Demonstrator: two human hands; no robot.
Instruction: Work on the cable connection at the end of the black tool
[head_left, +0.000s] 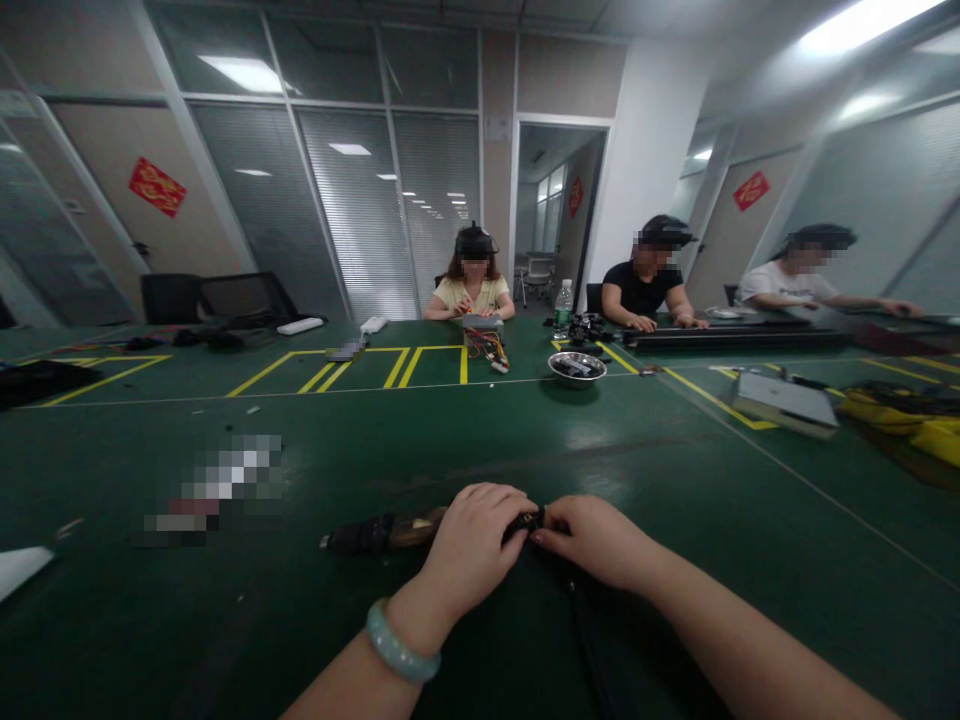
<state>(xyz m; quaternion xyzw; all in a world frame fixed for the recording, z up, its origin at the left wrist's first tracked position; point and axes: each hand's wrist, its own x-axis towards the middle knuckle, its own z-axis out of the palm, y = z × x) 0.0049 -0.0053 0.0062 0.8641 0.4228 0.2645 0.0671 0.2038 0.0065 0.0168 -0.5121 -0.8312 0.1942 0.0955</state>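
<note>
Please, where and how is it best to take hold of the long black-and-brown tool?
Probably from above, at its brown barrel: the long black-and-brown tool lies crosswise, and that rounded stretch shows uncovered just beside the left hand.

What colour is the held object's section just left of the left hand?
The section is brownish, shown in the head view.
</note>
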